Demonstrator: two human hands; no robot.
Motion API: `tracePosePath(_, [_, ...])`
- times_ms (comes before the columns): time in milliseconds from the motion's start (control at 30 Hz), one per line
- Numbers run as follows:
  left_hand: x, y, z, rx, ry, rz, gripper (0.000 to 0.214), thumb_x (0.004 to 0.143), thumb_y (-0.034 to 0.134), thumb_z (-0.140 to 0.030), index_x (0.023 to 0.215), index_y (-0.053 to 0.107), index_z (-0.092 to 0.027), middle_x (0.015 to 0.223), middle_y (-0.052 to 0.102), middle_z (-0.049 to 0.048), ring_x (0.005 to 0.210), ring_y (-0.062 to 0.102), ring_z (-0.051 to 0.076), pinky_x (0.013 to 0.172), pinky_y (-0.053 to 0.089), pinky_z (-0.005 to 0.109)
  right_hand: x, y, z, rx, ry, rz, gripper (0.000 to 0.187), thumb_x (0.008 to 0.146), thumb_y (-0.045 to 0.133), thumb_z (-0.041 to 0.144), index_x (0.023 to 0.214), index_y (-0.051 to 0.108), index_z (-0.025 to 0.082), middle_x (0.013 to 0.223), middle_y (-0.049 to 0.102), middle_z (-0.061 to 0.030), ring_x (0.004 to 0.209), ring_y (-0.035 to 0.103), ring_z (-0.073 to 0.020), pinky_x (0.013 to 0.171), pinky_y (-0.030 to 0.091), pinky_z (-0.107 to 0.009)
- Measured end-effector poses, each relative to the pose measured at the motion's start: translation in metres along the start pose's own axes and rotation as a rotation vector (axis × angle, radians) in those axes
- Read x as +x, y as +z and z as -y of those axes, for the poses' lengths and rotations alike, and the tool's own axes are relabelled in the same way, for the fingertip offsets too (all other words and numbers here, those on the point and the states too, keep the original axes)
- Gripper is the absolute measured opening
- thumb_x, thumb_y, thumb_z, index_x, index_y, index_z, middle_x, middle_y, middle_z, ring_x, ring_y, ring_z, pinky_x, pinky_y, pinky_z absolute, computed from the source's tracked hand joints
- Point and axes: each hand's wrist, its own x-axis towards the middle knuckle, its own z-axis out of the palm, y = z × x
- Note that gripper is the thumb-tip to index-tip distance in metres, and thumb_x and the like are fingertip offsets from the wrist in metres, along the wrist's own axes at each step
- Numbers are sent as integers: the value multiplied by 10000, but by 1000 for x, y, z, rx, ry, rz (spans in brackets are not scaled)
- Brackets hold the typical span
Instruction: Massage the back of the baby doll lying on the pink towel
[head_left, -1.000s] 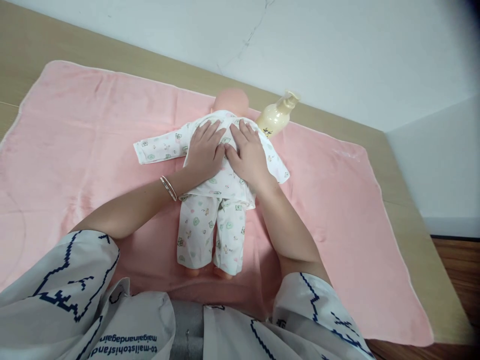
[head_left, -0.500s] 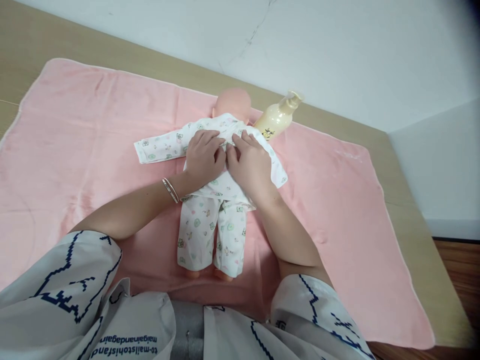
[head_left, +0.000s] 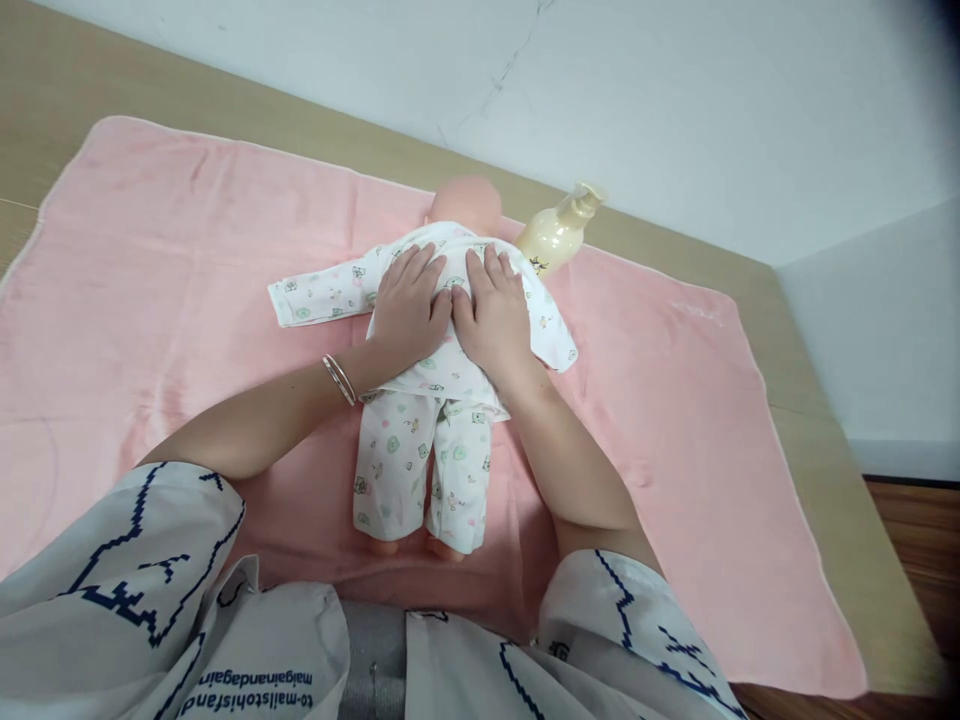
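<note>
Doll (head_left: pixel 424 400) lies lengthwise on a pink blanket (head_left: pixel 150 260), head away from the person, feet toward them. It wears a white printed top and trousers; one sleeve is stretched out to the left.

Left hand (head_left: pixel 409 305) is flat, palm down, fingers spread, on the doll's upper torso. Right hand (head_left: pixel 495 318) is the same, just beside it, thumbs nearly touching. Both are loose and pressing, nothing gripped. A thin bangle (head_left: pixel 339 378) sits on the left wrist.

Only one container: a cream pump bottle (head_left: pixel 556 232), tilted, just beside the doll's head on the right and touching the doll's shoulder cloth. It is opaque, so its fill can't be told. The pump nozzle points up and right. There is a small dark printed mark low on the bottle, too small to read.

Writing: dark print on the person's white garment (head_left: pixel 247 690) at the bottom edge is reversed; "againandagain" is roughly legible, the rest unclear.

The blanket covers a wooden table (head_left: pixel 225 105) set against a pale wall (head_left: pixel 675 100).
</note>
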Motion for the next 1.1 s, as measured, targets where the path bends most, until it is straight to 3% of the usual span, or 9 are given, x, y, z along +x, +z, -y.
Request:
tracePosePath(567, [-2, 3, 4, 25, 69, -87, 393, 1021, 409, -395, 1317, 591, -212, 1465, 584, 101, 1429, 472, 291, 1230, 353, 540, 0, 1, 0, 29, -2, -22, 554, 1012, 330, 349, 1533, 394, 171, 1662, 324, -159, 1562, 251, -353, 1212, 273, -651])
tracePosePath(933, [-2, 1, 5, 17, 55, -56, 398, 1021, 420, -417, 1327, 584, -223, 1487, 565, 101, 1444, 457, 291, 1234, 349, 545, -8, 5, 6, -40, 67, -88, 617, 1018, 332, 393, 1525, 397, 48, 1597, 406, -248, 1516, 348, -387, 1205, 352, -580])
tracePosePath(1100, [0, 3, 6, 5, 59, -37, 427, 1025, 408, -438, 1362, 565, -229, 1510, 543, 98, 1464, 433, 292, 1244, 331, 545, -2, 6, -2, 31, 4, -80, 599, 1013, 333, 427, 1523, 414, 124, 1622, 395, -181, 1540, 307, -359, 1211, 325, -609])
